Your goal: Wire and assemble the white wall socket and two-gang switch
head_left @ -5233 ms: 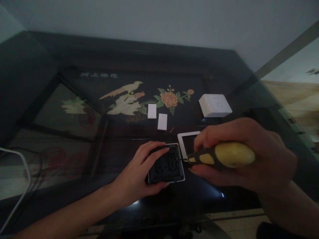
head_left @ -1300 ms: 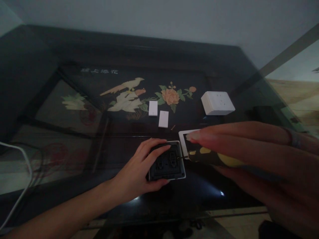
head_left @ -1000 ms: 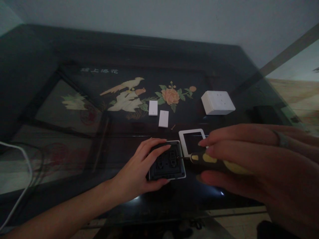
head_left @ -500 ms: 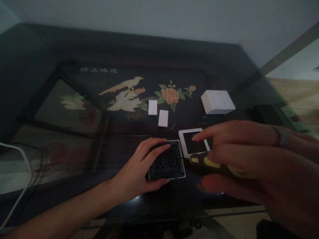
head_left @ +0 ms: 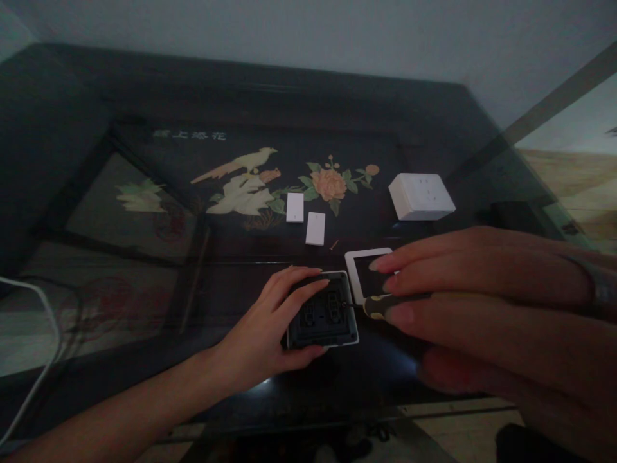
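Note:
My left hand (head_left: 270, 328) grips a square wall switch (head_left: 322, 325) with a white edge and a dark inner face, fingers over its top and thumb along its near side. In my right hand (head_left: 496, 315) is a screwdriver (head_left: 376, 307) with a dark and yellow handle. The tip meets the right part of the switch's inner face, by a small screw. Just beyond lies a white square frame (head_left: 351, 270), partly covered by my right fingers. Two white rocker caps, one farther (head_left: 295, 207) and one nearer (head_left: 315, 229), rest on the table beside a small screw (head_left: 333, 245).
A white socket box (head_left: 424, 196) sits at the right of the dark glossy table (head_left: 241, 96), which has an inlaid bird and flower picture. A white cable (head_left: 45, 302) curves along the left edge. Behind the table rises a pale wall (head_left: 308, 32).
My right fingers have shifted round the screwdriver handle, which has turned so less yellow shows. My left hand and the switch have stayed in place.

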The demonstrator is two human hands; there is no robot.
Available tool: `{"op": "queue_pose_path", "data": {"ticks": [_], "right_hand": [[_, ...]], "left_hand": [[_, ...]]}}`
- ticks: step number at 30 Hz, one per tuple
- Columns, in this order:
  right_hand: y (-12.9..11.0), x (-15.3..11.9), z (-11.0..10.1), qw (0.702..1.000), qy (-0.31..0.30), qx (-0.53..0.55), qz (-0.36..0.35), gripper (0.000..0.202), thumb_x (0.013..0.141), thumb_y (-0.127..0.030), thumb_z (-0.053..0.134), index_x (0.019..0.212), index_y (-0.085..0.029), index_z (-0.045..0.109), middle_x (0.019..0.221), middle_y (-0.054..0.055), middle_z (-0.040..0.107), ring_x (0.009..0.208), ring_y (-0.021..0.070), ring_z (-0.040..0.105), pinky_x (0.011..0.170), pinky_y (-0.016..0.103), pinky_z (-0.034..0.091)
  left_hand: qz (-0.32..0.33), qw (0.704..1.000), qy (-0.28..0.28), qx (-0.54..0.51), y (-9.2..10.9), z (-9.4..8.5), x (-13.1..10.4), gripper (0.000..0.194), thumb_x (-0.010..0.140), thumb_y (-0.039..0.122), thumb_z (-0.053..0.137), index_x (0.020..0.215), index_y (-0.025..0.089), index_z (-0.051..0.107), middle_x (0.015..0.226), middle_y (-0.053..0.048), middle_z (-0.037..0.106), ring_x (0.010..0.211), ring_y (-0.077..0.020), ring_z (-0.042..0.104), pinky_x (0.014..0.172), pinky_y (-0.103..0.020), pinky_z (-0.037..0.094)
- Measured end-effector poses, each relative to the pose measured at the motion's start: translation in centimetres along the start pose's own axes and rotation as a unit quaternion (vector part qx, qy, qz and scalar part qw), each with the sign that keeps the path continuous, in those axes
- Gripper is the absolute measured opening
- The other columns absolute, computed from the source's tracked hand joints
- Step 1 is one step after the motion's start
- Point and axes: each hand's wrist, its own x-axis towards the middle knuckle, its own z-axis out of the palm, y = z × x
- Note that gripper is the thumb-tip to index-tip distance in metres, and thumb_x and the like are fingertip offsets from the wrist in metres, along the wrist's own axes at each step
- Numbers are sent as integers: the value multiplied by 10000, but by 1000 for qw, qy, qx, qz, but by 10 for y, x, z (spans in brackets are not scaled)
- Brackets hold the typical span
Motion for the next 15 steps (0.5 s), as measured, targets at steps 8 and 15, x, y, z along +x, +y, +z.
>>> {"op": "queue_pose_path", "data": {"ticks": [8,15], "right_hand": [[17,-1,-7,994,-47,35,-90,410,959,-270,549,1296,-499,588,1371,-171,615,1115,109,690,927,117,539],[15,-4,1,999,-5,19,-31,206,917,-293,647,1085,-398,704,1048,-78,757,817,125,733,648,169,592]], "left_hand": [[9,1000,7,19,0,0,-1,781,831,331,716,1478,240,287,1473,-129,413,1364,-319,393,1151,-519,387],[11,1000,10,19,0,0,1,784,805,323,742,1459,214,323,1444,-134,435,1330,-307,421,1135,-476,416]]}}
